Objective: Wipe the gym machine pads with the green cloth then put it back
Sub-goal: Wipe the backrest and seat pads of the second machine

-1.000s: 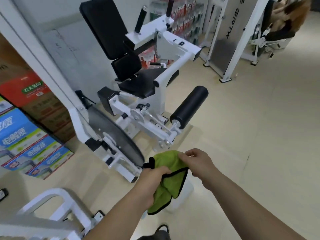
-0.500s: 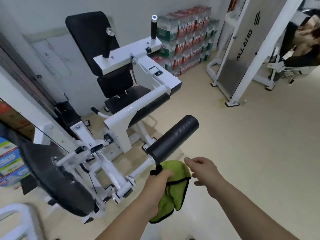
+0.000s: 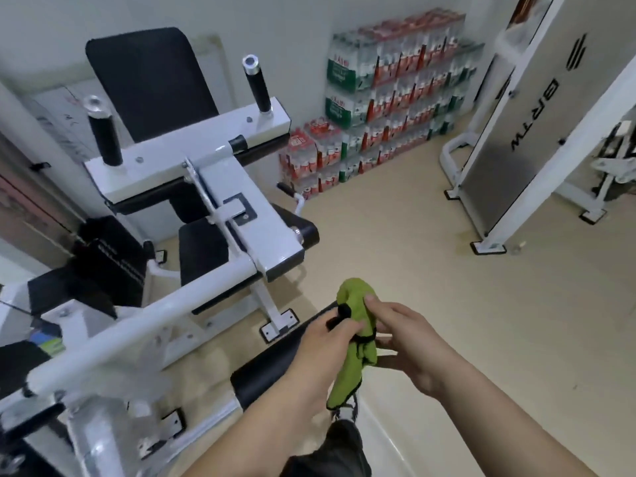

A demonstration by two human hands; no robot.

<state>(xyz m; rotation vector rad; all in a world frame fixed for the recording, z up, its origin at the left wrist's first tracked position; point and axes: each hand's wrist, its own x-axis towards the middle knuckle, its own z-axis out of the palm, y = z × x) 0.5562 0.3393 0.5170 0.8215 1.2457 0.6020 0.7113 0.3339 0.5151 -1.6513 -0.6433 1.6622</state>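
Observation:
The green cloth [image 3: 354, 339], edged in black, is bunched up and held in both hands over the black roller pad [image 3: 272, 366] of a white leg machine. My left hand [image 3: 323, 342] grips its middle from the left, knuckles over the roller. My right hand [image 3: 402, 335] pinches it from the right, thumb on the upper fold. The cloth's lower end hangs down past the roller. Further back are the machine's black seat pad [image 3: 203, 251] and tall black back pad [image 3: 151, 80], with two upright black handles [image 3: 256, 82].
The white frame bar [image 3: 144, 321] crosses at left, with a black weight plate low at far left. Stacked bottle packs [image 3: 389, 98] line the back wall. Another white machine [image 3: 516, 129] stands at right. My dark shoe [image 3: 344, 438] is below the cloth on the beige floor.
The view has moved closer to the machine, so the roller now lies right under my hands. My right hand, off the cloth half a second ago, has closed on it again.

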